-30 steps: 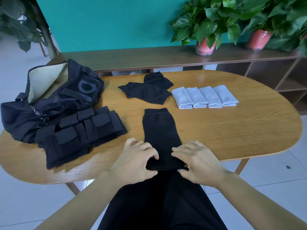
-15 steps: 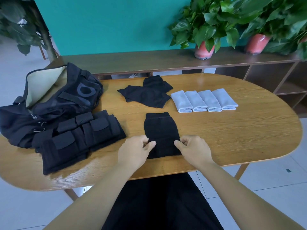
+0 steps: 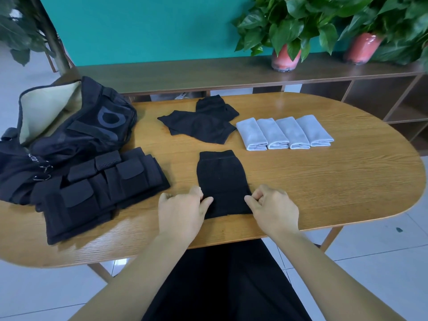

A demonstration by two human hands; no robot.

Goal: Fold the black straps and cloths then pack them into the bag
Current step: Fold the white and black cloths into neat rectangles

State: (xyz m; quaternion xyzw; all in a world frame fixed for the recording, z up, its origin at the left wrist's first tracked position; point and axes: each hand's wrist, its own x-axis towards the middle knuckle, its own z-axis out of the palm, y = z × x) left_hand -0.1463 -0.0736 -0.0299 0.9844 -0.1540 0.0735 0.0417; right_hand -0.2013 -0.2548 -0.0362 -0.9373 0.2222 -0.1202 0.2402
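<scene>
Pinching black cloth near-edge corners, left hand, right hand, bare table rightward.

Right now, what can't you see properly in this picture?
- Inside of the bag: the head view shows only some pale lining at its mouth; its black sides hide the rest.
- Near corners of the black cloth: covered by the left hand and right hand.
- Layers in the pile of black straps: stacked, all black, so a count is impossible.
- Plants: tops cut off by the upper edge.
</scene>
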